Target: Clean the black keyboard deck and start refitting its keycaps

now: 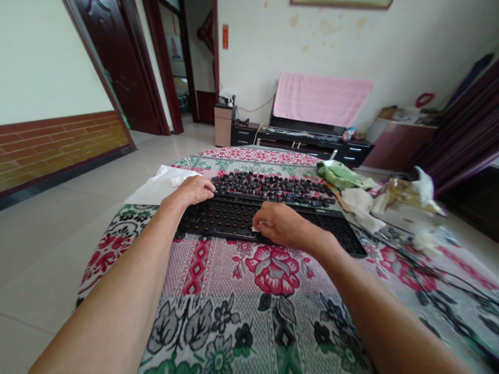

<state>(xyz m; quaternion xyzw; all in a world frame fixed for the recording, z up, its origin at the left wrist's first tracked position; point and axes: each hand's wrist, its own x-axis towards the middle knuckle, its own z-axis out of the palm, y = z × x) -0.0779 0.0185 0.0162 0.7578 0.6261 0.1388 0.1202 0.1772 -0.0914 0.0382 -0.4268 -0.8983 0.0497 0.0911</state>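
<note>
A black keyboard base (224,221) with its keycaps off lies across the flowered tablecloth (273,270), rows of round key holes showing. At its back left corner, my left hand (193,190) is closed with the fingertips on the edge. My right hand (278,221) is over the middle of the base, fingers pinched on a small white tissue (257,228) that touches the key holes. Behind the base, a heap of loose black keycaps (273,186) is spread out.
On the left lie a white sheet (150,188) and a crumpled tissue (177,181). To the right are a green bag (343,174), white tissues (360,203) and black cables (448,306). A TV cabinet (353,153) stands beyond the table.
</note>
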